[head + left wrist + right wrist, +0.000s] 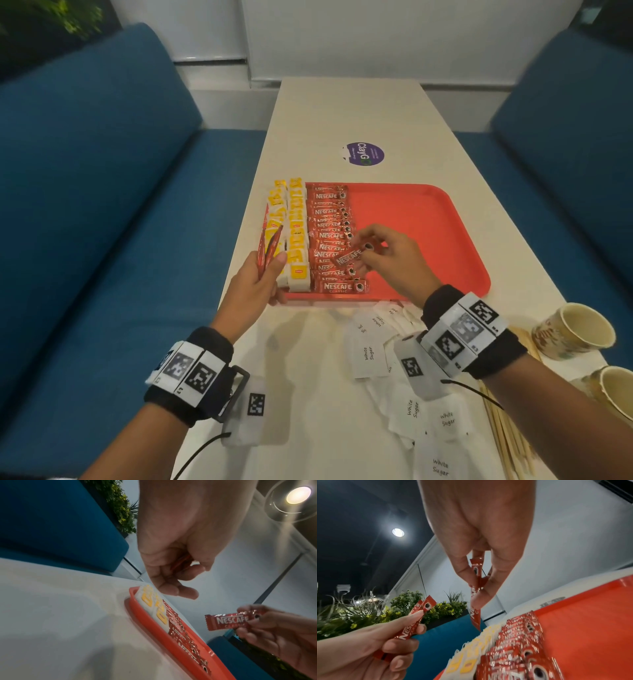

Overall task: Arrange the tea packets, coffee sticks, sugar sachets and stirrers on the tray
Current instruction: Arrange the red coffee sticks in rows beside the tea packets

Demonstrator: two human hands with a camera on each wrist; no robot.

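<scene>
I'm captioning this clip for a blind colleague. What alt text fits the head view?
Over a red tray, the right hand pinches one coffee stick above a column of coffee sticks beside two columns of yellow tea packets, while the left hand holds spare sticks. White sugar sachets, wooden stirrers and two paper cups lie on the table.

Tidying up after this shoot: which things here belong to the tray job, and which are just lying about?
Job:
red tray
tea packets
coffee sticks on the tray
stick in right hand
sticks in left hand
sugar sachets
wooden stirrers

Lying about:
paper cups
purple sticker
</scene>
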